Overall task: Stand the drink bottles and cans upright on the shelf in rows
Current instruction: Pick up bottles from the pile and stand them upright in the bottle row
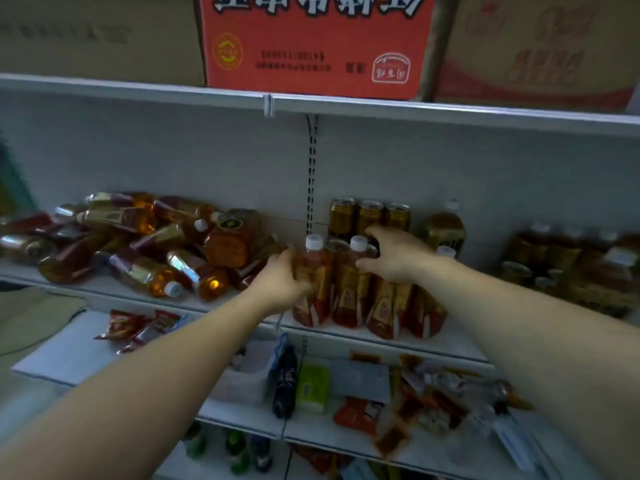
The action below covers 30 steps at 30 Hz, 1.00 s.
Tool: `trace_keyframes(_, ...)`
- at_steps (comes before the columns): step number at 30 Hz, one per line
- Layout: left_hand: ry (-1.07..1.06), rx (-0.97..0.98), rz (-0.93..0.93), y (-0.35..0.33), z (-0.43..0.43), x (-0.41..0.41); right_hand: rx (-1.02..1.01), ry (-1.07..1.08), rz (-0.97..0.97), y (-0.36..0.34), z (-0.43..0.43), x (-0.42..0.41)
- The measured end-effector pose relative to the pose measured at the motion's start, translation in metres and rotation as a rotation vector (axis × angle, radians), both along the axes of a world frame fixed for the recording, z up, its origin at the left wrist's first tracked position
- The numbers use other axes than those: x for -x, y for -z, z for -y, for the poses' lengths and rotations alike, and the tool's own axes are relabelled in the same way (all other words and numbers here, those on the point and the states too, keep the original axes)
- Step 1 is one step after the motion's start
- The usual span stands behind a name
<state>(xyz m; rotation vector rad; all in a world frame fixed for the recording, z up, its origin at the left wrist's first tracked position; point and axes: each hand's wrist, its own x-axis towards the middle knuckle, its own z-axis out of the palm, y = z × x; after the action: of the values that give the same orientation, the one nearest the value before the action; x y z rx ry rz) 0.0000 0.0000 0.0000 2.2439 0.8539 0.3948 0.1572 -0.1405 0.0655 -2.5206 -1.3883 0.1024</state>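
The single wide-angle camera, worn on the head, stands close before the shelf (104, 289), facing it almost squarely and tilted slightly downward. The cartons (315, 46) above and the lower shelves (242, 417) fill the frame's edges.

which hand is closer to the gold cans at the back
Right. The right hand reaches over the standing bottles, fingertips right by the cans; the left hand holds the leftmost bottle, lower and further left.
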Motion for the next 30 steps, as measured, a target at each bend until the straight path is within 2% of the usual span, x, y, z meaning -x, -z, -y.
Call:
trace_keyframes(5, 0.067, 0.071, 0.08, 0.025, -0.023, -0.031, 0.254, 0.016, 0.125, 0.012, -0.028, -0.008)
trace_keyframes(9, 0.057, 0.141, 0.232, 0.046, -0.02, -0.045, 0.236, 0.048, 0.257, 0.02, -0.035, -0.015)
trace_keyframes(12, 0.014, 0.135, 0.325, 0.053, -0.015, -0.045, 0.186, 0.065, 0.272, 0.027, -0.035, -0.015)
trace_keyframes(15, -0.046, 0.168, 0.337, 0.05, -0.007, -0.043, 0.14, 0.061, 0.262, 0.028, -0.037, -0.016)
trace_keyframes(20, -0.143, 0.223, 0.346, 0.035, 0.003, -0.037, 0.058, 0.055, 0.16, 0.029, -0.031, -0.019)
trace_keyframes(25, -0.153, 0.178, 0.365, 0.019, 0.011, -0.022, -0.073, -0.003, 0.027, 0.022, -0.017, -0.008)
trace_keyframes(28, -0.099, 0.147, 0.347, 0.004, 0.013, -0.011, -0.246, -0.025, -0.078, 0.01, -0.012, 0.004)
trace_keyframes(30, -0.065, 0.131, 0.371, -0.008, 0.014, -0.002, -0.454, -0.033, -0.223, -0.001, -0.008, 0.012)
